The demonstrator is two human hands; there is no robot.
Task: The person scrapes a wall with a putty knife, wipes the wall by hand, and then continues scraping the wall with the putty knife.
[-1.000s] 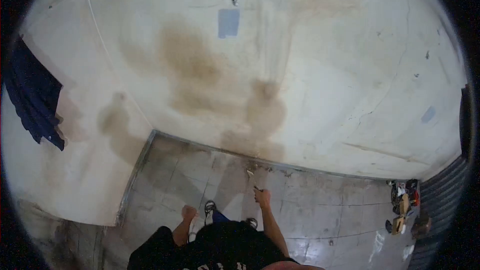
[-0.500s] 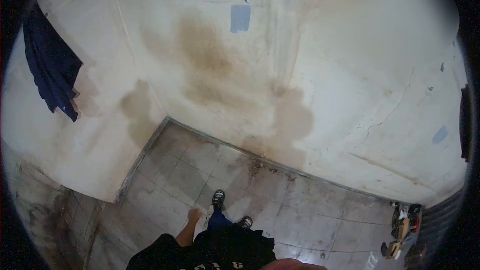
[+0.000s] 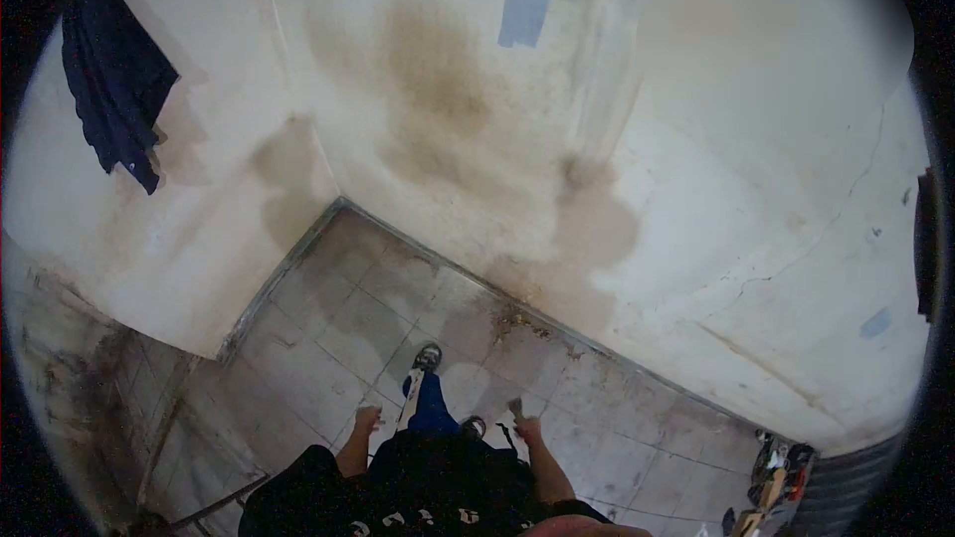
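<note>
At my left side hangs my left hand (image 3: 368, 420), fingers loosely curled in and no object showing in them. Over the tiled floor (image 3: 458, 323), in front of my body, my right hand (image 3: 528, 429) is closed around a small brush-like tool (image 3: 514, 407) with a flat grey-brown end pointing toward the wall. Just beside that hand is a thin black strap or cord (image 3: 505, 435). Between the two hands show my blue trouser leg (image 3: 428, 404) with a light stripe and a strapped sandal (image 3: 428, 356).
Ahead stands a stained, cracked wall (image 3: 438, 129) with a blue-grey patch (image 3: 523, 18). Dark cloth (image 3: 114, 80) hangs on the left wall. Flaked debris (image 3: 517, 321) lies along the floor edge. Shoes and other items (image 3: 771, 482) are heaped at the lower right near a dark ribbed surface (image 3: 860, 487).
My right hand has come into view with the brush-like tool in it. My left hand has shifted slightly left. The view has tilted and moved, so the wall patch sits further right.
</note>
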